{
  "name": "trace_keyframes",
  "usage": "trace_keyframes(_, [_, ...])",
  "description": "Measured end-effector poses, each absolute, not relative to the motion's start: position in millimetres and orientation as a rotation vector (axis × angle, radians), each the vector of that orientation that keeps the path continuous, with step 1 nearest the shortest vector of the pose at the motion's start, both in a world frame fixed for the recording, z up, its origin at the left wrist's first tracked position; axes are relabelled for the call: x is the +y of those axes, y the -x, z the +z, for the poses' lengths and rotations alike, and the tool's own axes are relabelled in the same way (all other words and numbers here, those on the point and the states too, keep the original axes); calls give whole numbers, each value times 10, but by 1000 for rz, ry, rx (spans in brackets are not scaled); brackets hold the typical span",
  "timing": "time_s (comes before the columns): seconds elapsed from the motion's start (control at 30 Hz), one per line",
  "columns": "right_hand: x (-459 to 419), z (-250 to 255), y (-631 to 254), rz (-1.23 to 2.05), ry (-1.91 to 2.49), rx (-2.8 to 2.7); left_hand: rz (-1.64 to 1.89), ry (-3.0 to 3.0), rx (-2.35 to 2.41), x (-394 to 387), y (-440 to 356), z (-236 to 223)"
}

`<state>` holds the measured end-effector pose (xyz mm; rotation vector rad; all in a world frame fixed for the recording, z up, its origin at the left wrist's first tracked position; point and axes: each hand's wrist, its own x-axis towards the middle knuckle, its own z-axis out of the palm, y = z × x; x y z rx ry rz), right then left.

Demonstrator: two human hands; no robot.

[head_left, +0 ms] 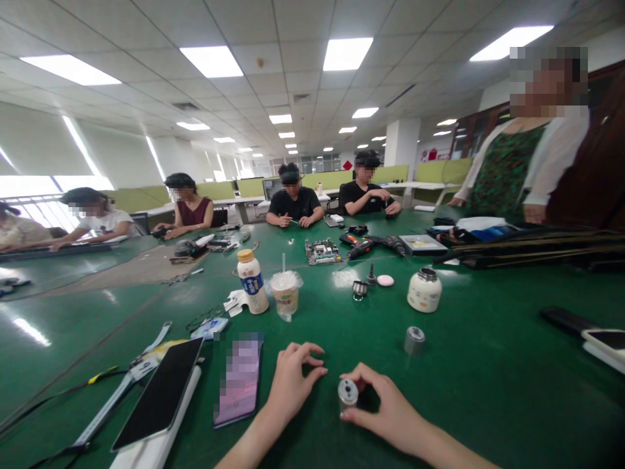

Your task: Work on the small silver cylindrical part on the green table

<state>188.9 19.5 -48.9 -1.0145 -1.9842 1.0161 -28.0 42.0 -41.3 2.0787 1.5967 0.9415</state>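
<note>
Between the thumb and index finger of my right hand (385,407) is a small silver metal cylinder (348,392), upright, with dark holes in its top face. My left hand (295,381) is just left of it, fingers curved and apart, with nothing in them. A second silver cylinder (415,341) stands on the green table (312,449), beyond my right hand. Farther back is a lidless white flask (424,292) with a face pattern. A pink round disc (385,281), a dark stemmed part (372,275) and a small metal cup-shaped part (360,288) lie to its left.
Left of my hands are a phone (239,381) and a black-screened tablet (161,394). A milk bottle (252,283) and a lidded drink cup (286,293) stand ahead. Behind lie a circuit board (323,251) and power drills (361,247). Several people sit around; one person (512,163) stands right.
</note>
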Motion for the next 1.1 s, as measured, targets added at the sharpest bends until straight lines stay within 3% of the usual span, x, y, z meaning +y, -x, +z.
trace_keyframes(0.4, [207,-508,-1891,966,1008,-1997,1202,-1891,1384,168,25,-104])
trace_keyframes(1.1, [217,-538,-1867,953,989,-1983,1012,-2056,1200,-18,-7,61])
